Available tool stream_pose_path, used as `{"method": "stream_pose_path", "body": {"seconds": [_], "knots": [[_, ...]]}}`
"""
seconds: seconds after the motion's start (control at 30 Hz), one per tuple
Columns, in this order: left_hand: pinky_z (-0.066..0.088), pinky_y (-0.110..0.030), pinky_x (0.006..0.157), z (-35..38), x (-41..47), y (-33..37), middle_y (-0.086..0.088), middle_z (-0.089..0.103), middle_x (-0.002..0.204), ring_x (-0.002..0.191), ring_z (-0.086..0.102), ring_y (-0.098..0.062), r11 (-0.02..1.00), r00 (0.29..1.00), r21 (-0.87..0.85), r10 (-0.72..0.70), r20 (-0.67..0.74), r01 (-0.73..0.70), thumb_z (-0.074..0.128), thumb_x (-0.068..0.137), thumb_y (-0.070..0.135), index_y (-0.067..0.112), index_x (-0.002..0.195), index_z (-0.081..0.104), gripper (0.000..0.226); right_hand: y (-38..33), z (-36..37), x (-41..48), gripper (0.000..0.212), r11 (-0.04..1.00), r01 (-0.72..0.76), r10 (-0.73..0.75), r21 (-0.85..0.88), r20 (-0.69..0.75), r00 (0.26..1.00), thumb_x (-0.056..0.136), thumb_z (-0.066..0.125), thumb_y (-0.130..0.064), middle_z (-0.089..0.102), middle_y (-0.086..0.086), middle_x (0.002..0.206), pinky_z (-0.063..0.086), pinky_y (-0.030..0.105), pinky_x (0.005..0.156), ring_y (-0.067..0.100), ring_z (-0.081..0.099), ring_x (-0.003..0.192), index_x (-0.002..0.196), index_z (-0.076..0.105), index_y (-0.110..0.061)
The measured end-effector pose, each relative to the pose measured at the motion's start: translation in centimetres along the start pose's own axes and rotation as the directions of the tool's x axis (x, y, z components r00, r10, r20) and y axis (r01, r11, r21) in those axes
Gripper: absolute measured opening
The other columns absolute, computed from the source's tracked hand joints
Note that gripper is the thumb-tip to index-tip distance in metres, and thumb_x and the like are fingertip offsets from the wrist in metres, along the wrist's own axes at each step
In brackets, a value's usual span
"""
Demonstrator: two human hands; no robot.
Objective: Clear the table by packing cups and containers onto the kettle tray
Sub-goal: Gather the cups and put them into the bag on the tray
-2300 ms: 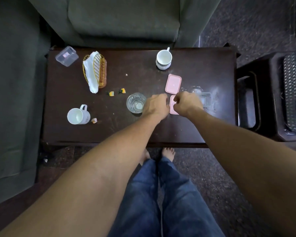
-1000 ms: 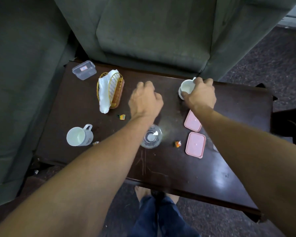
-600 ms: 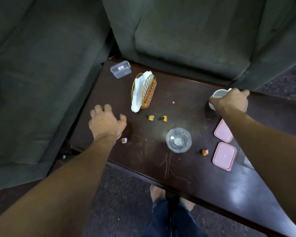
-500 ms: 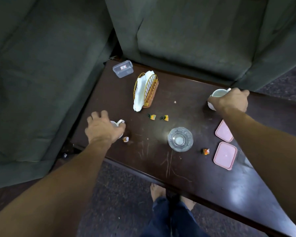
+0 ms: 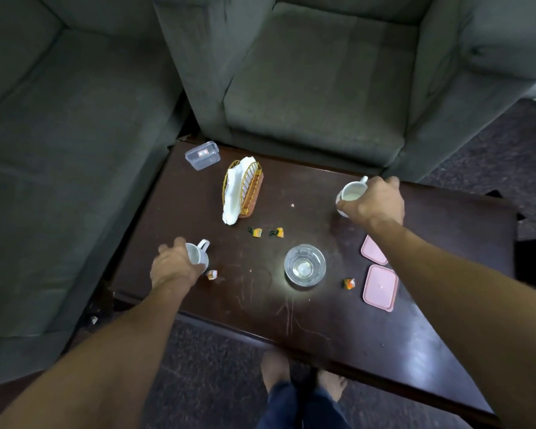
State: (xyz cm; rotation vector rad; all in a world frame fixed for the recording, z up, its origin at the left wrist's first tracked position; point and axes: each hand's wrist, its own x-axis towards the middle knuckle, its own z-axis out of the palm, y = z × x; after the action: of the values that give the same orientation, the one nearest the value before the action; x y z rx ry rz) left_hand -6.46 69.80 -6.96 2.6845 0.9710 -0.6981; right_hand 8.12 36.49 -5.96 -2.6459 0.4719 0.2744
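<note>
On the dark wooden table (image 5: pixel 322 320), my left hand (image 5: pixel 175 267) wraps around a white mug (image 5: pixel 197 253) near the left edge. My right hand (image 5: pixel 373 202) grips a second white mug (image 5: pixel 351 193) at the far right side. A clear glass (image 5: pixel 304 270) stands upright in the middle. Two pink lids (image 5: pixel 380 287) lie flat to the right of it. A clear lidded container (image 5: pixel 202 155) sits at the far left corner. No kettle tray is in view.
A gold wire napkin holder (image 5: pixel 245 190) with white tissue lies near the far left. Several small orange wrappers (image 5: pixel 257 232) are scattered on the tabletop. Grey sofas (image 5: pixel 316 75) border the far and left edges. My feet (image 5: pixel 304 382) show below the front edge.
My left hand moved from the table's middle to the left mug and closed on it. My right hand reached the far mug and stays gripped on it. The camera has shifted.
</note>
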Motion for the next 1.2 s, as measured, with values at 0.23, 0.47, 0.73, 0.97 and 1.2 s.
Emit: {"method": "stream_pose_path", "body": {"seconds": [0.23,0.47,0.73,0.97,1.2], "knots": [[0.049,-0.045,0.09,-5.6,-0.8,5.8,-0.017,0.05,0.126,0.114,0.054,-0.041,0.97,0.954,0.055,0.244,-0.175,-0.238,0.078,0.079,0.04,0.021,0.132,0.054,0.062,0.7,-4.3,-0.8,0.062,0.999,-0.035,0.035,-0.015,-0.013,0.999,0.068,0.082,-0.048,0.05,0.011,0.121,0.051,0.036,0.085,0.037,0.065,0.1,0.115,0.067,-0.01],[0.05,-0.043,0.09,-14.0,-6.1,19.0,-0.013,0.052,0.123,0.113,0.055,-0.038,0.803,0.764,0.117,0.593,-0.252,-0.585,0.072,0.083,0.046,0.023,0.123,0.057,0.048,0.2,-13.4,-2.8,0.061,0.997,-0.078,0.081,0.03,-0.111,0.991,0.067,0.08,-0.049,0.051,0.011,0.119,0.052,0.033,0.088,0.035,0.066,0.1,0.115,0.068,-0.014],[0.049,-0.044,0.09,-17.3,-17.1,32.6,-0.008,0.054,0.125,0.116,0.053,-0.034,0.481,0.452,0.208,0.875,-0.173,-0.852,0.075,0.08,0.049,0.023,0.126,0.058,0.056,5.7,-27.0,-5.5,0.063,0.974,-0.217,0.228,0.07,-0.225,0.947,0.068,0.079,-0.05,0.051,0.009,0.126,0.052,0.034,0.084,0.035,0.067,0.102,0.118,0.067,-0.013],[0.05,-0.045,0.098,-12.9,-27.3,42.6,-0.004,0.053,0.13,0.121,0.05,-0.031,0.175,0.165,0.214,0.984,-0.062,-0.961,0.077,0.079,0.046,0.024,0.133,0.055,0.062,17.9,-36.4,-6.3,0.066,0.904,-0.405,0.426,0.133,-0.31,0.85,0.069,0.079,-0.049,0.058,0.014,0.127,0.051,0.032,0.089,0.031,0.063,0.11,0.12,0.068,-0.009],[0.053,-0.043,0.088,-5.2,-37.1,51.8,0.0,0.053,0.13,0.12,0.051,-0.027,0.005,0.011,0.234,1.0,0.023,-0.972,0.074,0.078,0.046,0.027,0.134,0.054,0.062,31.4,-42.4,-4.9,0.057,0.809,-0.558,0.587,0.187,-0.312,0.747,0.06,0.08,-0.046,0.066,0.012,0.111,0.049,0.03,0.074,0.032,0.068,0.101,0.105,0.07,-0.012]]}}
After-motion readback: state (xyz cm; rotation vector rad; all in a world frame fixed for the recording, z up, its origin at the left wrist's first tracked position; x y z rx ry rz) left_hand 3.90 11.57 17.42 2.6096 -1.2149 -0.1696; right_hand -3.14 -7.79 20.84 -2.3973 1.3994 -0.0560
